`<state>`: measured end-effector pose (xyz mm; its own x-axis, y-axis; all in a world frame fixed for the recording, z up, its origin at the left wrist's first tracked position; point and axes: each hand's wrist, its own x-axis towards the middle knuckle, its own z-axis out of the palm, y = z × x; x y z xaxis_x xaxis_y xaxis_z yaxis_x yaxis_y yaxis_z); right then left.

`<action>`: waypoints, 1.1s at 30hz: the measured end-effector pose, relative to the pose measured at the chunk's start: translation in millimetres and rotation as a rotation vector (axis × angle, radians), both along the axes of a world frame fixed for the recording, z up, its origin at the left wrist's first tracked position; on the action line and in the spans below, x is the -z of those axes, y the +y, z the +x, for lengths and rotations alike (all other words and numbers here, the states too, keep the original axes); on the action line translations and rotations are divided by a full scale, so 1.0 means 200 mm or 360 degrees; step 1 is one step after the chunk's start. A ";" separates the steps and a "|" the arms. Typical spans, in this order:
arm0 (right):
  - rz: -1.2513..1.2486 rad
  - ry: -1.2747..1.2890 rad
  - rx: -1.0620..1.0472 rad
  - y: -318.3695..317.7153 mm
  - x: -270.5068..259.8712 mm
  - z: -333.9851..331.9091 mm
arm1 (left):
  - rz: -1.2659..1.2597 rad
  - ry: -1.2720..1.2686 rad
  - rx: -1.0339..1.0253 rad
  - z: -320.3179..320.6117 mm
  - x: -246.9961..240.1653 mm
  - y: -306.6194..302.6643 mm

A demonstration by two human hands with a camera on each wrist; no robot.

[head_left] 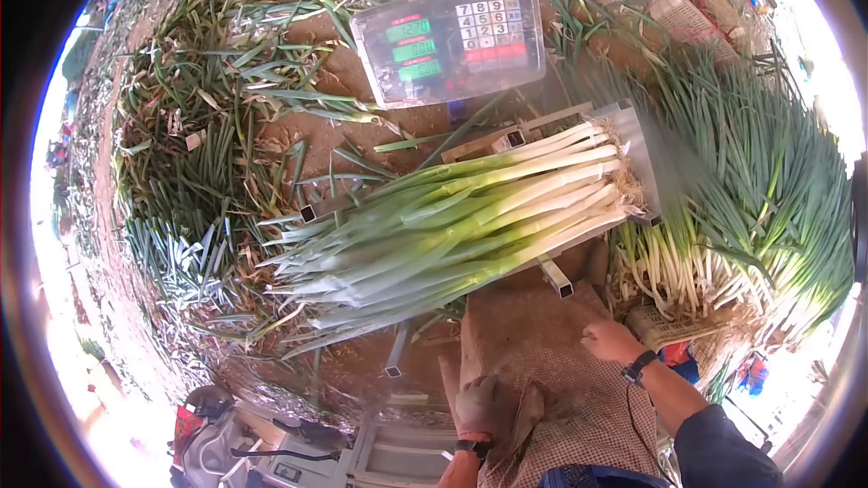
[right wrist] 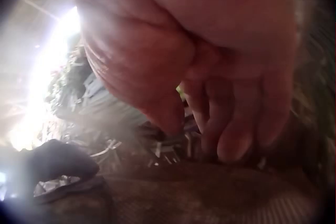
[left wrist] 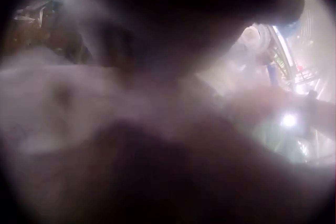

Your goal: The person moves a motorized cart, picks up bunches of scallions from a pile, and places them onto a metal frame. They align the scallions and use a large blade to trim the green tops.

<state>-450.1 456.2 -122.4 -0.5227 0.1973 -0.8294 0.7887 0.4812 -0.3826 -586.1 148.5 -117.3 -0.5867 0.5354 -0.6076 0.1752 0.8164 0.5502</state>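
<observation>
A large pile of long green onions [head_left: 470,217] lies across a metal-framed scale platform [head_left: 640,149], white root ends to the right and green leaves to the left. My right hand [head_left: 613,342] hovers over the brown mesh apron [head_left: 570,352] at the near side of the pile. In the right wrist view that hand [right wrist: 210,66] has its fingers loosely bent, holding nothing. My left hand [head_left: 485,405] is low over the apron's left side, beside a fold in the cloth. Its fingers are mostly hidden and the left wrist view is badly blurred, so I cannot tell what it grips.
A scale display [head_left: 452,43] with a keypad stands behind the pile. More green onions [head_left: 741,199] are heaped at the right, near a plastic crate [head_left: 665,327]. Trimmed leaves [head_left: 208,163] cover the ground at left. A vehicle [head_left: 271,443] is at lower left.
</observation>
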 end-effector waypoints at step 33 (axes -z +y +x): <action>-0.0337 0.0169 -0.0338 -0.50 0.20 -0.50 | -0.0185 -0.0211 -0.1269 0.48 -0.23 -0.39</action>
<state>-549.3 356.5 -162.3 -0.6194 -0.0968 -0.7791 0.6294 0.5320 -0.5664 -490.8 69.9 -71.9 -0.6840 -0.0837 -0.7247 -0.5432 0.7214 0.4294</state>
